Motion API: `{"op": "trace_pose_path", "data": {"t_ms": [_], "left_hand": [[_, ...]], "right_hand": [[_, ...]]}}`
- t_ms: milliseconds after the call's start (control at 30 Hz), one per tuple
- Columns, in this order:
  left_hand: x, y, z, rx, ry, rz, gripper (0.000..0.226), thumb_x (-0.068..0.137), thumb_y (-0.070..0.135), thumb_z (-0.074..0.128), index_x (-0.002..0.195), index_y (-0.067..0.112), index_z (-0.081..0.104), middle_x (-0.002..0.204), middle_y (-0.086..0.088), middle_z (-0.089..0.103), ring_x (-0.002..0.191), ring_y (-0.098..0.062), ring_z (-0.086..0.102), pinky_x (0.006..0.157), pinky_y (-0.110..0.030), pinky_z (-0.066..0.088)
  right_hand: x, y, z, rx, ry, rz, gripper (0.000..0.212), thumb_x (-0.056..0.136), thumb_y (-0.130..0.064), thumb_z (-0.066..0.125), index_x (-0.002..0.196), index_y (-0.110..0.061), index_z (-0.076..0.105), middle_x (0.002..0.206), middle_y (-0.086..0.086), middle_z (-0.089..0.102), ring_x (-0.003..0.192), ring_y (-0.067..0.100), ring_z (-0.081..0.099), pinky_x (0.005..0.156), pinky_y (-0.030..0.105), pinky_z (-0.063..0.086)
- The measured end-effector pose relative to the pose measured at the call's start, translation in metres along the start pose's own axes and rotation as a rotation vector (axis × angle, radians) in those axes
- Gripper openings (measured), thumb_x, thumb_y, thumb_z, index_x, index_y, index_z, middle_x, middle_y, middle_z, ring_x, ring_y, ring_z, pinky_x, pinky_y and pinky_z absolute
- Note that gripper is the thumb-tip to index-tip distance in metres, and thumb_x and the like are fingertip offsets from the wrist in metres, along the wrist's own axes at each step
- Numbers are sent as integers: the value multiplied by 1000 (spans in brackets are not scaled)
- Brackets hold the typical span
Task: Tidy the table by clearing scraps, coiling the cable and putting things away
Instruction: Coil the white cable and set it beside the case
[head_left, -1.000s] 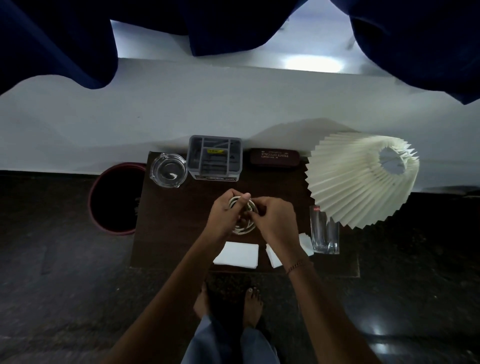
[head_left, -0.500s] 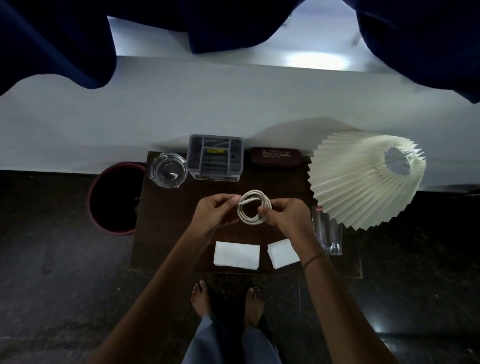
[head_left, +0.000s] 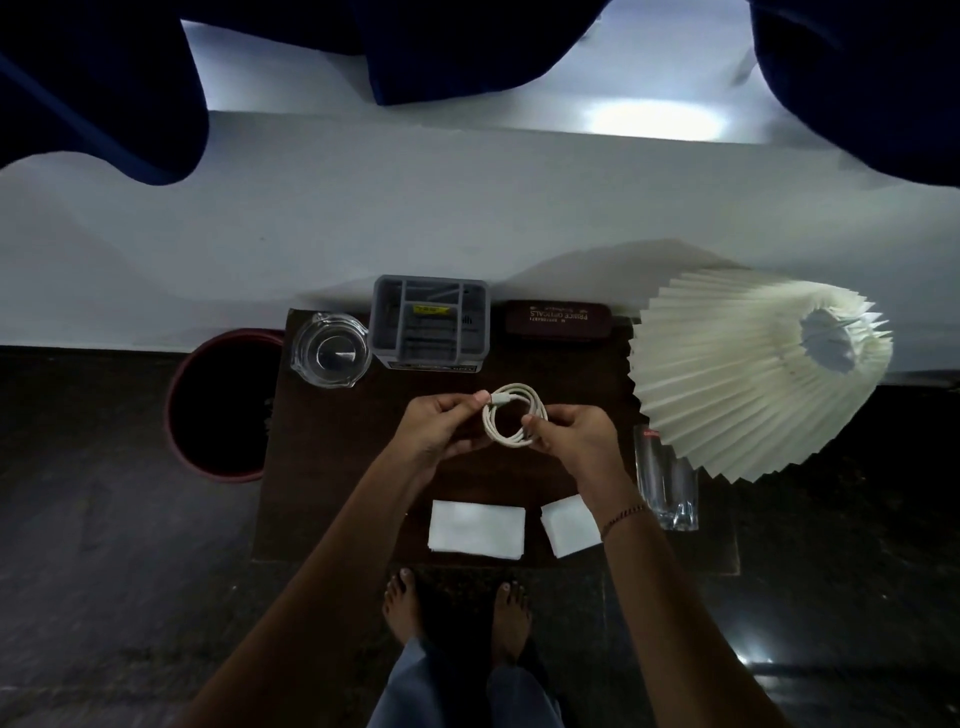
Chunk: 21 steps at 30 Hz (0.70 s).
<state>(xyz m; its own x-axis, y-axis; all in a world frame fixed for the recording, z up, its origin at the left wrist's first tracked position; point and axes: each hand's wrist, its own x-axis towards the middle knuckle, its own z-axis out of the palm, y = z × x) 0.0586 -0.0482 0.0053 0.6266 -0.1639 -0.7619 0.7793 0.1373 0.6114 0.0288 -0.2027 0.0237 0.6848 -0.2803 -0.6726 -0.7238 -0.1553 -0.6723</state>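
Head view, looking straight down: a person stands barefoot at a small dark wooden bench (head_left: 332, 467) set against a pale wall. Both hands are raised above the middle of the bench, holding a white cable (head_left: 511, 414) wound into a neat round coil of several loops. The left hand (head_left: 441, 423) pinches the cable's plug end between its fingers at the coil's upper left edge; the right hand (head_left: 569, 434) has its fingers pressed together on the coil's lower right edge. Along the back of the bench, from left to right, sit a clear glass ashtray (head_left: 331, 356), a grey divided organiser (head_left: 430, 325) and a dark brown spectacle case (head_left: 558, 320). Near the front edge lie 2 white paper napkins (head_left: 475, 530), side by side. A clear drinking glass (head_left: 667, 486) stands at the right edge, partly under a pleated cream lampshade (head_left: 727, 389). On the floor, just left of the bench, stands a round dark bin with a red rim (head_left: 221, 405).
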Motion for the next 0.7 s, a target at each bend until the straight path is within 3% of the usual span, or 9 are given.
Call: {"op": "trace_pose_path", "data": {"t_ms": [167, 300, 433, 533, 700], "left_hand": [[17, -6, 4, 140, 99, 164, 22, 87, 12, 59, 105, 1, 65, 95, -6, 68, 89, -15, 65, 60, -22, 58], [19, -11, 13, 368, 171, 356, 23, 89, 12, 57, 110, 6, 64, 98, -3, 66, 84, -5, 64, 68, -21, 58], [20, -13, 16, 509, 215, 455, 21, 90, 18, 55, 106, 9, 65, 91, -2, 68, 81, -9, 66, 76, -35, 58], [23, -14, 17, 547, 250, 475, 19, 91, 21, 54, 102, 11, 66, 85, 0, 67, 80, -17, 68, 75, -45, 58], [28, -13, 20, 494, 357, 398, 21, 90, 30, 54, 99, 17, 67, 89, -3, 69, 83, -20, 67, 80, -47, 55]], "right_hand": [[14, 3, 2, 39, 41, -6, 28, 79, -10, 69, 104, 2, 64, 77, 2, 66, 71, 10, 66, 70, 23, 58], [21, 1, 0, -114, 99, -78, 30, 81, -17, 68, 108, -3, 64, 74, 0, 65, 68, 8, 66, 65, 21, 56], [25, 4, -2, -303, 117, -173, 30, 82, -23, 66, 109, -9, 65, 90, 7, 72, 75, 14, 68, 74, 32, 58], [24, 4, -2, -348, 105, -214, 30, 83, -23, 65, 110, -10, 65, 98, 7, 71, 82, 16, 68, 78, 34, 58], [20, 7, -1, -335, 53, -267, 26, 84, -19, 64, 108, -9, 65, 99, 6, 71, 82, 15, 67, 72, 22, 53]]}}
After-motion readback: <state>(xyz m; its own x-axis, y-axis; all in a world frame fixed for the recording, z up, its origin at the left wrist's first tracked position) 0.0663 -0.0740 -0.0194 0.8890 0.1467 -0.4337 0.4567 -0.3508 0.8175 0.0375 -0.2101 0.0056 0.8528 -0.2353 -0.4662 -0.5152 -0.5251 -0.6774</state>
